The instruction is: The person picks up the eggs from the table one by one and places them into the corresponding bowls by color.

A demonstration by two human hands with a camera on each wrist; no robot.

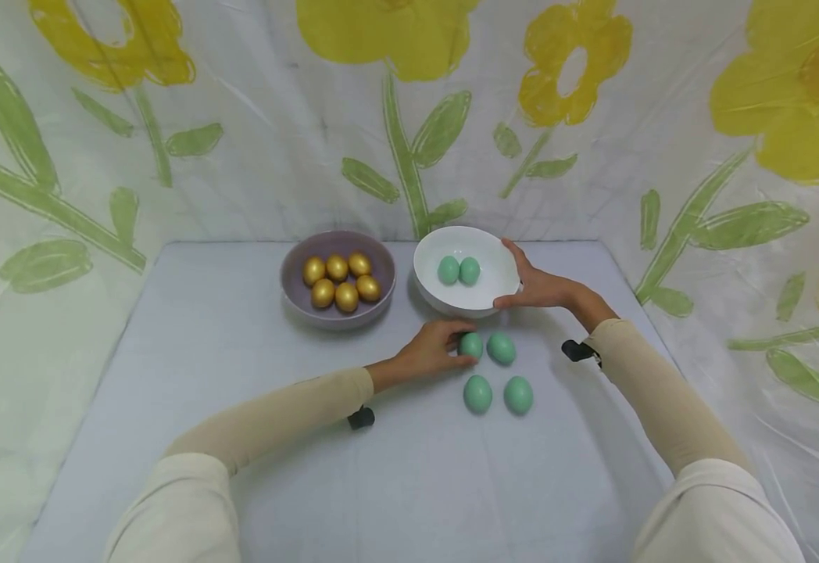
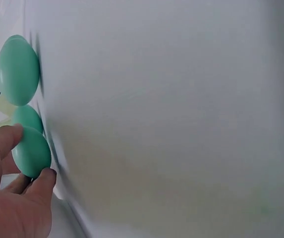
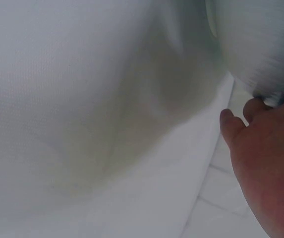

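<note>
My left hand [image 1: 432,350] pinches a green egg [image 1: 471,346] between thumb and fingers, close to the table just in front of a white bowl. In the left wrist view the thumb and fingertips lie on either side of this egg [image 2: 31,152]. Beside it to the right lies another green egg [image 1: 502,348], with two more green eggs, one left [image 1: 477,394] and one right [image 1: 519,396], nearer the front. The white bowl [image 1: 466,303] holds two green eggs [image 1: 448,270] side by side. Its right side is gripped by my right hand [image 1: 538,283], thumb at the near rim.
A mauve bowl [image 1: 339,319] with several gold eggs [image 1: 337,267] stands left of the white one, near the back edge. The pale table [image 1: 353,493] extends towards me. Behind and at the sides hangs a whitish sheet [image 1: 269,156] painted with yellow flowers.
</note>
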